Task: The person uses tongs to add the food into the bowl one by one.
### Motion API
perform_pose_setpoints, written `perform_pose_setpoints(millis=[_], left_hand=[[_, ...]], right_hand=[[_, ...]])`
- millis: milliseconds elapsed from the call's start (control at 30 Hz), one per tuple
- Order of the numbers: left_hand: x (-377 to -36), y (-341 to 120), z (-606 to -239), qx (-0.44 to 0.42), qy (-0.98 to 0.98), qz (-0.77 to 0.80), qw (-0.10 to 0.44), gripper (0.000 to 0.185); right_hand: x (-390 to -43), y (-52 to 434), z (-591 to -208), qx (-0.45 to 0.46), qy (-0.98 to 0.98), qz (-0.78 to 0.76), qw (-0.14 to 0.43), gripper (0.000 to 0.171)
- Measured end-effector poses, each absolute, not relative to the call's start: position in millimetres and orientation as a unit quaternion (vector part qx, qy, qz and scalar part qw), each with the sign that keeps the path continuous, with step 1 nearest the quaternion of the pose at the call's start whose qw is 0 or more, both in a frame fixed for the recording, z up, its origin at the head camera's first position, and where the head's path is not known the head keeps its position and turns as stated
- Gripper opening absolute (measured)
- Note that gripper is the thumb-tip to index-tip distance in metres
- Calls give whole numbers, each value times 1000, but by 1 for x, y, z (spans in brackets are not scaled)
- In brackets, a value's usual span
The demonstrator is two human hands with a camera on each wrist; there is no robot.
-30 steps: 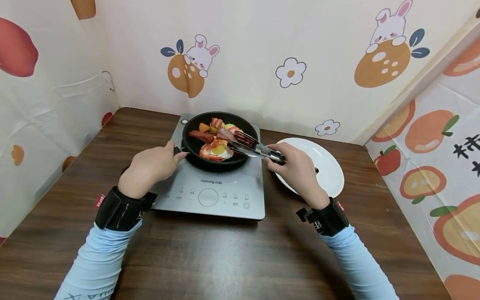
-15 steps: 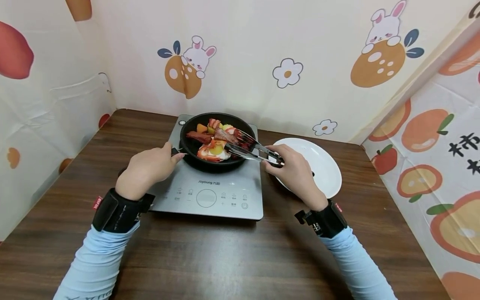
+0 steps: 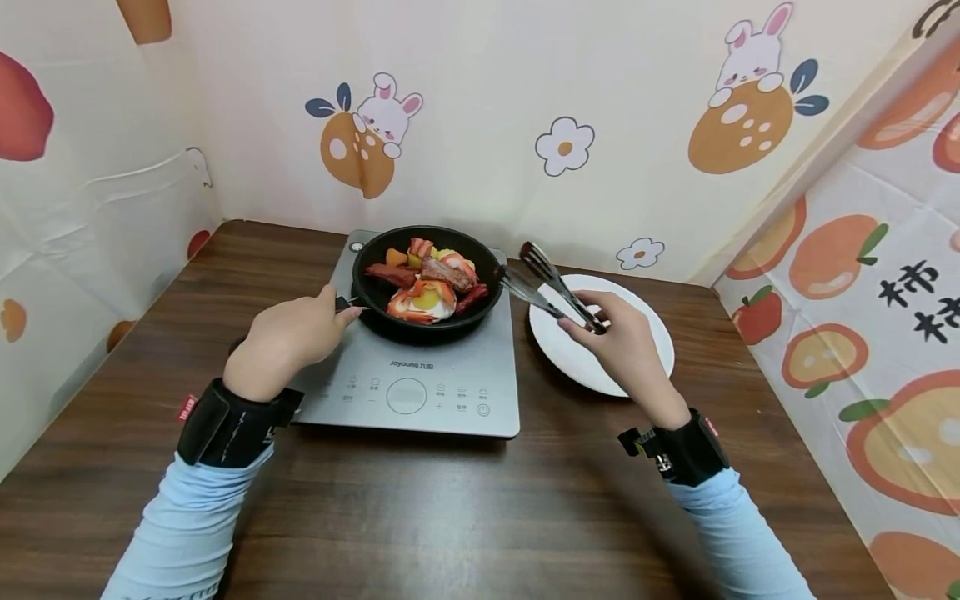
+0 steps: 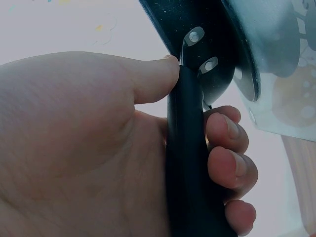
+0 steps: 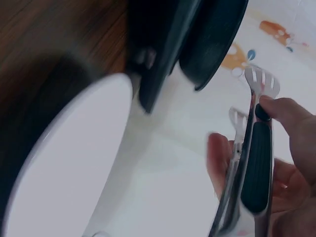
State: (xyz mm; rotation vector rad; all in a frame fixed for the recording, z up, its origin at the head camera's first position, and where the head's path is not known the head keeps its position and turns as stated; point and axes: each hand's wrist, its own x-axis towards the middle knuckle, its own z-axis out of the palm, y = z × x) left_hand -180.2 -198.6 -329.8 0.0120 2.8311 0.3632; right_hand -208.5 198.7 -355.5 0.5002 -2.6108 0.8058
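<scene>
L hand [image 3: 288, 337] wraps the pan [image 3: 427, 283] handle, thumb on top and fingers curled under, steadying it on the cooktop [image 3: 420, 375]; food [image 3: 427, 287] sits piled mid-pan. R hand [image 3: 622, 346] holds the tongs [image 3: 551, 287] by the handles, tips apart and empty, lifted between pan rim and plate [image 3: 600, 333]. Looks like a gap between picks: nothing carried, plate bare. Next move prob. calls for dipping the tips over the pan's right rim w/o knocking it. Room: plate sits just right of the cooktop, wall close behind, front of the surface [image 3: 450, 517] open.
</scene>
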Motion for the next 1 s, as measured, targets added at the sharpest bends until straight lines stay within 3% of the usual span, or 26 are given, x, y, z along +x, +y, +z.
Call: perform_pose_setpoints(millis=[267,400,833,1000], left_hand=[[-179,-203,-329,1,982,128,142,76],[-179,-205,-329,-3,981,130,143,76],[-180,-203,-332,-2,983,125,132,72],[-182,-197,-337,-5,989,116,87,69]], right_hand=[[-222,237,-364,77,-962,223,135,56],[-234,246,-378,52,-972,179,145,31],[-248,243,-406,16,-983,147,108,37],[-255,244,-408,11,-987,146,68,41]])
